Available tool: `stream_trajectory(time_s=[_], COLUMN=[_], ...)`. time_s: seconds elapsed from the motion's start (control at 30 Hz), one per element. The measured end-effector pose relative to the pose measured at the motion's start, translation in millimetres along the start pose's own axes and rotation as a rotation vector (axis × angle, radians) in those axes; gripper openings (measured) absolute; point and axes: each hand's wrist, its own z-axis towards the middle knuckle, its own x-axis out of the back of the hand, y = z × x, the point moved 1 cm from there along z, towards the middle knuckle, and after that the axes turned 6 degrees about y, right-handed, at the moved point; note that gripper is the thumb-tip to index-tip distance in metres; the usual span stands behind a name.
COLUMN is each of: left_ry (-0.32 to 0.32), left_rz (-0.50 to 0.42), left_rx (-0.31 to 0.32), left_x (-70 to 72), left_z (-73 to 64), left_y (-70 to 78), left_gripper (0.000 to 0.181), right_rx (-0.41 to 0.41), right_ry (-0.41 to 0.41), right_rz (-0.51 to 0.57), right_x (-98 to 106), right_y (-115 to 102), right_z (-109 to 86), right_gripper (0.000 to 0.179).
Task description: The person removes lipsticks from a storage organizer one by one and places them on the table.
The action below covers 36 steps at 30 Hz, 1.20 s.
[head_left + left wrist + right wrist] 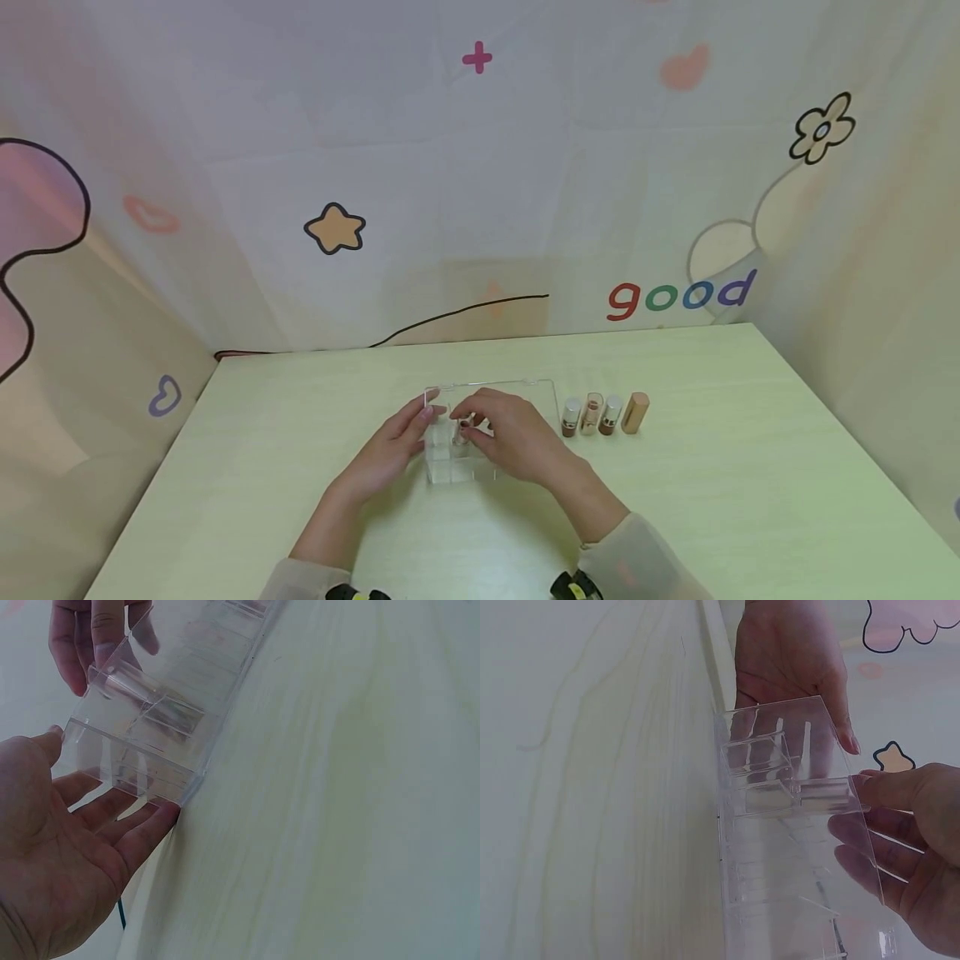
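A clear plastic organizer box point(491, 475) with several compartments stands on the table in the head view. My left hand point(393, 442) holds its left end, the thumb by the upper edge and the fingers against the side wall. From above, my right hand point(517, 437) reaches over the box. Its thumb and fingertips pinch the top of a small clear lipstick tube point(826, 795), which stands inside one compartment. In the left wrist view the tube's lower part shows through the clear walls. My right fingers partly cover the tube in the head view.
Right of the box, several lipstick tubes stand in a row: one with a silver cap point(571, 415), a clear one point(592, 414), another silver-capped one point(611, 415) and a tan one point(635, 412). A printed cloth point(420, 167) hangs behind the pale wooden table point(750, 483).
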Motion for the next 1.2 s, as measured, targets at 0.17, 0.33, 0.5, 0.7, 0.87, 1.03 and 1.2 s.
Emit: stream_trajectory(time_s=[0.17, 0.33, 0.5, 0.7, 0.87, 1.03, 1.2], left_ry=[0.002, -0.003, -0.013, -0.012, -0.010, -0.006, -0.007], left_rz=[0.002, 0.001, -0.008, -0.001, 0.008, 0.010, 0.008], left_rx=[-0.004, -0.012, -0.014, -0.007, 0.001, 0.004, 0.001], left_x=[0.4, 0.6, 0.8, 1.0, 1.0, 0.9, 0.9], left_z=[-0.1, 0.0, -0.1, -0.3, -0.8, -1.0, -1.0], left_y=[-0.5, -0.2, 0.3, -0.2, -0.2, 0.3, 0.2], left_gripper=[0.053, 0.056, 0.056, 0.056, 0.053, 0.051, 0.054], right_rx=[0.018, 0.031, 0.014, 0.005, -0.001, 0.002, 0.017], right_ry=[0.014, 0.024, 0.030, 0.049, 0.063, 0.071, 0.083], right_rz=[0.003, -0.009, -0.010, -0.006, 0.005, 0.010, 0.031], right_x=[2.9, 4.5, 7.2, 10.5, 12.2, 13.2, 15.4], right_y=[-1.5, -1.4, -2.0, -2.2, -2.1, -1.4, -1.8], right_z=[-0.6, -0.4, 0.7, 0.8, 0.5, 0.3, 0.6], right_gripper=[0.019, 0.018, 0.018, 0.019, 0.020, 0.020, 0.021])
